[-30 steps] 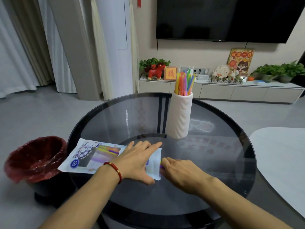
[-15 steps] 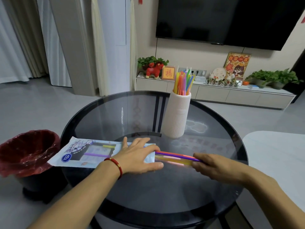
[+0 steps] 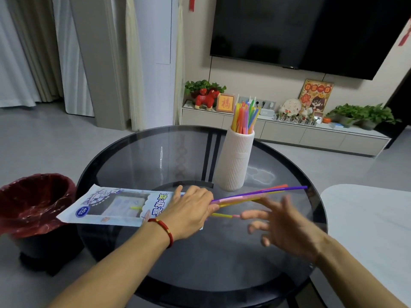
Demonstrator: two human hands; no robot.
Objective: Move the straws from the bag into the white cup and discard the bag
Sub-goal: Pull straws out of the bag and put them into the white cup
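On the round glass desk (image 3: 138, 161), the left hand (image 3: 189, 210) lies flat on the bag (image 3: 115, 205) just before the cup (image 3: 236, 161), while the right hand (image 3: 287, 227), open and blurred, hovers by light, bendy, slippery straws (image 3: 258, 194), best pinched mid-bundle.

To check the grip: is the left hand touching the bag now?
Touching. In the head view the left hand lies flat on the open end of the bag, pressing it onto the glass table.
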